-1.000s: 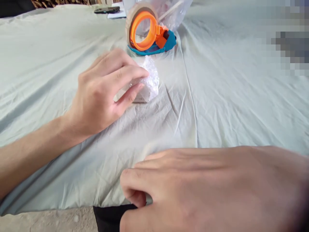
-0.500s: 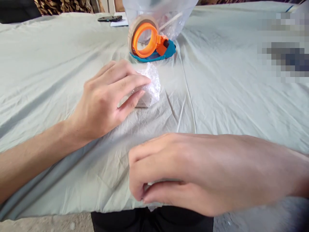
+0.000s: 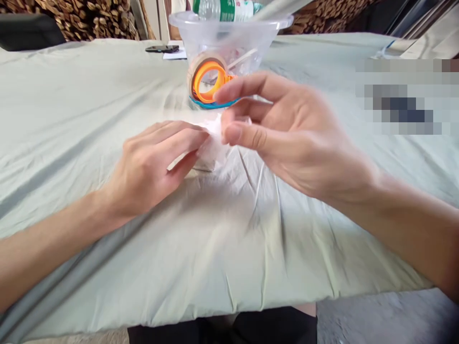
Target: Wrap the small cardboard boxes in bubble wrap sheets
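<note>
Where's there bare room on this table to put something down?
Bare cloth lies between the forearms and the near table edge, and at left between the phone and the left hand. The middle is crowded: the wrapped package, right hand, tape dispenser and tub are close together. Part of the right is blurred.

No word, brand or number can be read for certain. Lettering shows on the label (image 3: 227,11) of the bottle (image 3: 211,9) at the top of the clear basin (image 3: 179,20): pale characters on green and reddish marks on white, all too small and blurred to make out.
</note>
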Demonstrator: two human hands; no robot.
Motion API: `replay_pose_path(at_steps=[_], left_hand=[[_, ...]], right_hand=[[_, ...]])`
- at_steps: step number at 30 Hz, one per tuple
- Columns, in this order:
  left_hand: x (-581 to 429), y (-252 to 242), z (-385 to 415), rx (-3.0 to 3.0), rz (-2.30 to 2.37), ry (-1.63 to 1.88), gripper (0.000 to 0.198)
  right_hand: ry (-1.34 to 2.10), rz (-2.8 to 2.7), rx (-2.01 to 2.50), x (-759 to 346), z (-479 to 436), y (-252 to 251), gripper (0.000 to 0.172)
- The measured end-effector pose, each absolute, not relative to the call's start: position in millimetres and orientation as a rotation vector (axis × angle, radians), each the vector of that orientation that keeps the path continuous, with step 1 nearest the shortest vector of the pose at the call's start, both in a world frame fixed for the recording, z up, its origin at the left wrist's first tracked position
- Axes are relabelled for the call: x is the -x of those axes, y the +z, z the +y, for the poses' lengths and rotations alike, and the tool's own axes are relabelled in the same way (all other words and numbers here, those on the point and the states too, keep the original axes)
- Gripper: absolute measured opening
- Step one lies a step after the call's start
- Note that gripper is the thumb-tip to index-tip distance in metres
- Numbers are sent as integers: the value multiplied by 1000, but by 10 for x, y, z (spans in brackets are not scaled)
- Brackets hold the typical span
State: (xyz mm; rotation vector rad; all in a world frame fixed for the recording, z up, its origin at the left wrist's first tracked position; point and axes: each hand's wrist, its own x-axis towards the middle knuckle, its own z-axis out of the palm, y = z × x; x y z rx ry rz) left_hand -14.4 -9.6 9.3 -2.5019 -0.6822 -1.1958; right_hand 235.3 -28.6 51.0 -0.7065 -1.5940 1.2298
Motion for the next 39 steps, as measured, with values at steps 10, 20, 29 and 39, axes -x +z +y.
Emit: replay_pose_path(at_steps=[10, 20, 29, 39], left_hand=[[214, 78, 0, 2637, -669, -1272, 20], [110, 76, -41, 2743, -839, -1296, 21], [101, 55, -36, 2702, -751, -1207, 31], [103, 63, -8, 2704, -713, -1084, 42]], right_hand=[[1039, -1355, 1120, -2112, 113, 659, 31], [1207, -1145, 1212, -2075, 81, 570, 28], [1188, -1101, 1166, -2125, 22, 518, 25], [1069, -1147, 1138, -2075, -5, 488, 29]])
